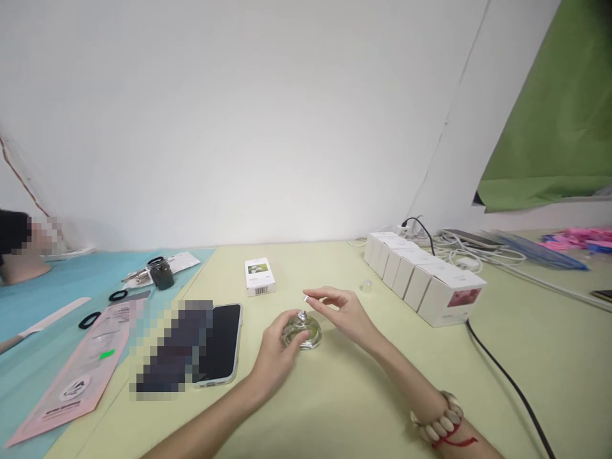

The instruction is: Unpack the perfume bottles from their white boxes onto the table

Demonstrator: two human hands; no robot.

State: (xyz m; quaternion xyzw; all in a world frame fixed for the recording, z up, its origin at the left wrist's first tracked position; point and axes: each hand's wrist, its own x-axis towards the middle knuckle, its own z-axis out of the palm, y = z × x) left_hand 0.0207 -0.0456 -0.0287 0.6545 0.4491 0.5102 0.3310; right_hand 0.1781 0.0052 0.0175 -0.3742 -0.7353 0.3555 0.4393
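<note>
A round glass perfume bottle (pixel 306 331) with yellow-green liquid and a silver neck stands on the yellow table. My left hand (pixel 282 347) is wrapped round its left side, thumb across the front. Just above the neck, my right hand (pixel 342 312) pinches a small whitish spray nozzle (pixel 306 298) between thumb and fingertip; a slight gap seems to separate it from the neck. Right of that hand a small clear cap (pixel 366 286) sits on the table. Behind the bottle, to the left, lies a white box (pixel 260 276) with a green picture and a barcode.
A row of several white boxes (pixel 425 277) stands at the right, with cables (pixel 478 255) behind and beside it. A phone (pixel 222 344) lies left of my hands. Farther left are a pink packet (pixel 81 376), a dark jar (pixel 160 274) and another person's arm (pixel 23 266).
</note>
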